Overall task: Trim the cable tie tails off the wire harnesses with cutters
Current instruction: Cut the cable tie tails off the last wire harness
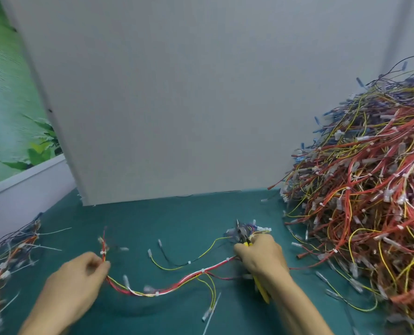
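A wire harness [177, 282] of red, yellow and white wires with small white cable ties lies stretched across the green mat between my hands. My left hand [80, 276] pinches its left end, just below a white tie. My right hand [261, 255] grips yellow-handled cutters [243, 234] together with the harness's right end; the dark jaws point up and away from me, and one yellow handle sticks out below my wrist. Whether the jaws touch a tie tail is unclear because of blur.
A big tangled heap of red, yellow and blue harnesses [370, 189] fills the right side. A smaller bunch of harnesses with long tie tails [12, 252] lies at the left edge. A grey board [177, 105] stands upright behind the mat [177, 223]. Loose tie tails lie scattered about.
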A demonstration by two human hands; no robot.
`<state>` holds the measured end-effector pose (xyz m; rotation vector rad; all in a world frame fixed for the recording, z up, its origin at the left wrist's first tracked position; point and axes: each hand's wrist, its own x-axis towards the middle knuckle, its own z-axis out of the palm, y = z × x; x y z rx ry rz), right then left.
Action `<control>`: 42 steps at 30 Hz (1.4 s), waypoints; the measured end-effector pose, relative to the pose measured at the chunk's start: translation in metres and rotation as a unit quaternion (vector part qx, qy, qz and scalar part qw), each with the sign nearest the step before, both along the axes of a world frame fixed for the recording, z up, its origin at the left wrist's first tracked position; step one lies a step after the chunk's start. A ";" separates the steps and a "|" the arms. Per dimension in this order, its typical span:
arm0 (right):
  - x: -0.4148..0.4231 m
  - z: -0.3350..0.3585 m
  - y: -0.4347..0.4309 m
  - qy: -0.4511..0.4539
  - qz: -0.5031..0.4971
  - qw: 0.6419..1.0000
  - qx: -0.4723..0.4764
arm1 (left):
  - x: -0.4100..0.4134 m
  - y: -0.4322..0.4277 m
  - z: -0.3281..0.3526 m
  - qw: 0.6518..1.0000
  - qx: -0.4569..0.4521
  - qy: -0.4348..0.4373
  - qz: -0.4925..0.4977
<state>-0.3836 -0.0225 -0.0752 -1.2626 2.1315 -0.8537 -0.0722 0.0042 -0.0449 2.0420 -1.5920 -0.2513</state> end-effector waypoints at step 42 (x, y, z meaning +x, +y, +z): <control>-0.008 0.043 -0.030 -0.339 0.080 0.864 -0.364 | -0.054 -0.079 -0.007 0.992 -0.123 0.007 -0.029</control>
